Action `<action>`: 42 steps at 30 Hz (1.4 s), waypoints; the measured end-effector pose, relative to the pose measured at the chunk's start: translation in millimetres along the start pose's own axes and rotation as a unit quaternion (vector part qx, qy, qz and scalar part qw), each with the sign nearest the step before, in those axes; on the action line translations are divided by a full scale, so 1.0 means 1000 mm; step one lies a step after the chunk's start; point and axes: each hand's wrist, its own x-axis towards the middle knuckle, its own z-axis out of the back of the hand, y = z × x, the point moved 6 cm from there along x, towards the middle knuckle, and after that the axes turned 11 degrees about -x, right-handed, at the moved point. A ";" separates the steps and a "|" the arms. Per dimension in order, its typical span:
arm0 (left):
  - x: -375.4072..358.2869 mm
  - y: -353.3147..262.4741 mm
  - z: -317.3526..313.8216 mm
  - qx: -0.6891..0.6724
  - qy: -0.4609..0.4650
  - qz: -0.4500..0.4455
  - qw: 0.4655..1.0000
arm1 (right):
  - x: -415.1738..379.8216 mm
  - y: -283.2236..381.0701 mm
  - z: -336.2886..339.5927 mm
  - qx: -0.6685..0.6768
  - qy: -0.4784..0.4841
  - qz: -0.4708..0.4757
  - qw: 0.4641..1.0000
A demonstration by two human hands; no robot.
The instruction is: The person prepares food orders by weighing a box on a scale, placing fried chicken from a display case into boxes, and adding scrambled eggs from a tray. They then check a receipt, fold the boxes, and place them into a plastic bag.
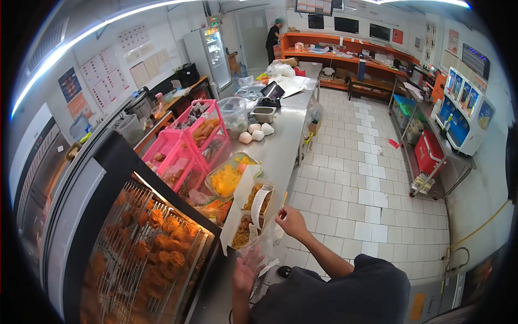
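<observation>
My right hand (291,221) is closed, fingertips pinched at the table's edge, with a thin yellowish stick (285,199) rising from them. Near the heated display, my left hand (247,271) is open, and clear plastic film (253,249) lies over its fingers. Just beyond it is an open white takeaway box (233,221) with brown food in its compartments. A long printed receipt (261,202) curls across the box. Behind the box sits a clear tub of chopped yellow food (226,179).
A heated glass cabinet (116,162) with fried pieces on racks stands at left. Pink bins (186,132), several whitish round items (257,132) and a metal pan (264,114) line the steel table (283,146). Another person (273,40) stands far back. Shelving and a drinks dispenser (461,110) are at right.
</observation>
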 end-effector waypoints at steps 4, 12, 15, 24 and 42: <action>0.002 -0.001 0.017 0.115 -0.093 -0.004 0.989 | -0.003 -0.009 -0.008 -0.003 0.002 0.015 1.000; 0.004 0.001 0.034 0.030 -0.124 -0.042 0.991 | -0.012 0.000 0.003 -0.024 -0.060 -0.001 0.998; 0.005 -0.004 0.021 0.012 -0.094 -0.048 0.994 | -0.026 0.039 0.015 -0.017 -0.016 0.066 0.998; 0.005 0.005 0.016 -0.238 0.066 -0.058 0.967 | -0.114 0.109 -0.019 -0.091 0.328 0.193 0.920; -0.004 -0.007 0.004 -0.068 -0.053 -0.076 0.993 | -0.162 0.128 -0.038 0.017 0.354 0.448 0.821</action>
